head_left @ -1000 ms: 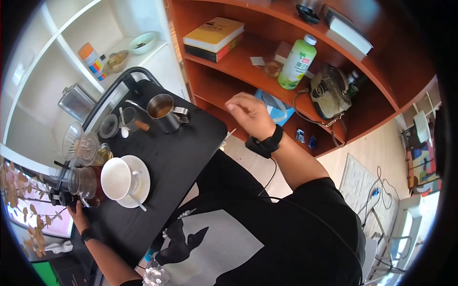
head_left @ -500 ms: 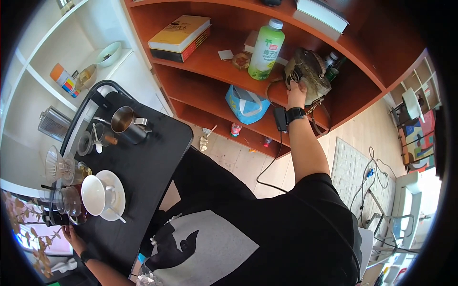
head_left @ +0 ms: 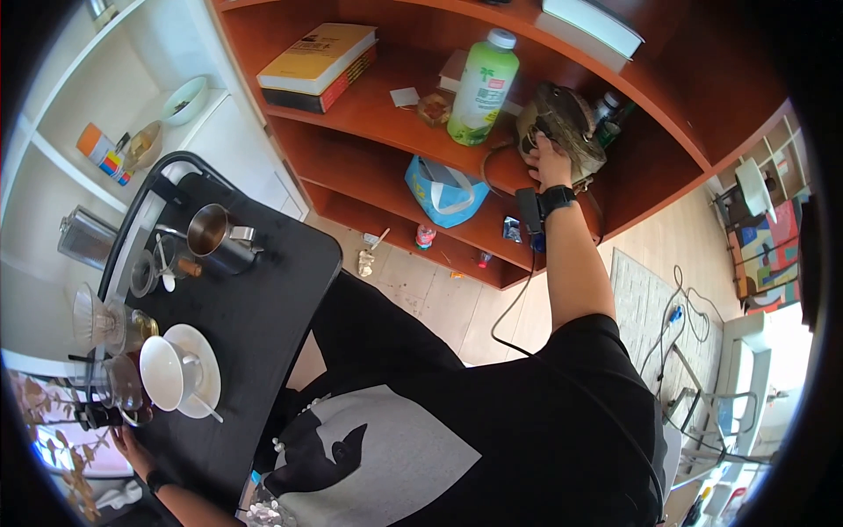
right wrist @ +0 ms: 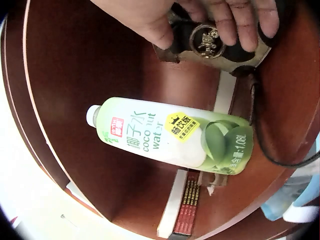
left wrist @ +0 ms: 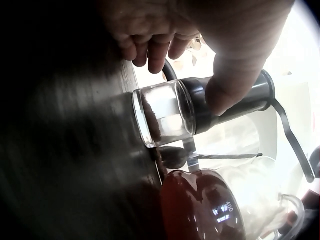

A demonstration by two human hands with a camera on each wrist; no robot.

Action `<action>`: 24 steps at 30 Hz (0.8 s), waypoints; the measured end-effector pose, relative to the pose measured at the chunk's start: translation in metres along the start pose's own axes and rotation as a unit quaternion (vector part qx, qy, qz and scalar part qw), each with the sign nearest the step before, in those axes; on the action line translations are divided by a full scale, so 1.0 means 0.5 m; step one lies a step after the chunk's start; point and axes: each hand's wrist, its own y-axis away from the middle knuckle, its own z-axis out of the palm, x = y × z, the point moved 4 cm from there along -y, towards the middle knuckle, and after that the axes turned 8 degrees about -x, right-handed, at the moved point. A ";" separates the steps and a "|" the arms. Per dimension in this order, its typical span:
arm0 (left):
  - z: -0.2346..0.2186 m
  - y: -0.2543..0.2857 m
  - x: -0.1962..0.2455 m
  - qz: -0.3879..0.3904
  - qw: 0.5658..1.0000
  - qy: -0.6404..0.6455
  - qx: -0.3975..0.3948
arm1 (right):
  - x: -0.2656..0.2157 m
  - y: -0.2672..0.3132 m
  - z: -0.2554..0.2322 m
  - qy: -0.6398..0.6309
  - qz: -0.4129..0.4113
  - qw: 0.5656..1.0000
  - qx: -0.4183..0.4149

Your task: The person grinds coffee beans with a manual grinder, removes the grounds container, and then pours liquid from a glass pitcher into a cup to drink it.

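Observation:
My right hand point(head_left: 550, 163) reaches onto the shelf and touches the front of a patterned handbag point(head_left: 566, 119). In the right wrist view its spread thumb and fingers lie over the bag, near a round metal emblem point(right wrist: 207, 41). My left hand point(head_left: 130, 448) is at the far left of the black table point(head_left: 255, 325). Beside it stands a hand coffee grinder point(left wrist: 230, 100) with a clear jar of brown grounds. The thumb overlaps the grinder's black body; the other fingers hang loosely past its side. A glass server of red-brown liquid point(left wrist: 195, 205) is close by.
A coconut water bottle point(head_left: 483, 88) stands left of the bag, near books point(head_left: 320, 66). A blue bag point(head_left: 445, 191) sits one shelf lower. On the table are a white cup point(head_left: 167, 373) on a saucer point(head_left: 206, 351) and a metal pitcher point(head_left: 219, 239). A cable point(head_left: 505, 329) trails from the right wrist.
My right hand has moved from beside the table's corner to the right, onto the handbag. The head view has shifted. The left hand stays by the grinder.

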 end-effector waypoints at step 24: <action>0.110 0.085 0.126 0.020 0.954 0.281 0.102 | -0.163 0.488 0.470 -0.064 -0.273 0.837 -0.470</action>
